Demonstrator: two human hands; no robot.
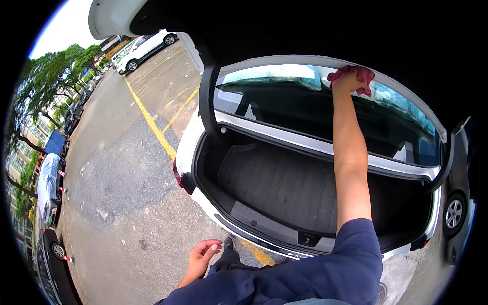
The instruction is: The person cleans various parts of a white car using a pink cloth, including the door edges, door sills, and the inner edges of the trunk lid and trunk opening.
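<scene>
My right hand [347, 81] presses a crumpled dark pink cloth [366, 78] against the upper part of a white car's rear window [282, 103]. That arm reaches across the open boot, over its black ribbed mat [282, 190]. My left hand [202, 256] hangs low beside my body with its fingers loosely curled and apart, holding nothing. Light blue, crumpled-looking shapes show in the glass on both sides of the cloth; whether they are reflections or lie inside I cannot tell.
The raised boot lid [110, 19] hangs overhead on two curved black hinge arms [209, 99]. Below is the boot sill with its latch [308, 239]. A dark car [455, 213] stands close on the right. Asphalt with yellow lines [148, 118] and parked vehicles lies to the left.
</scene>
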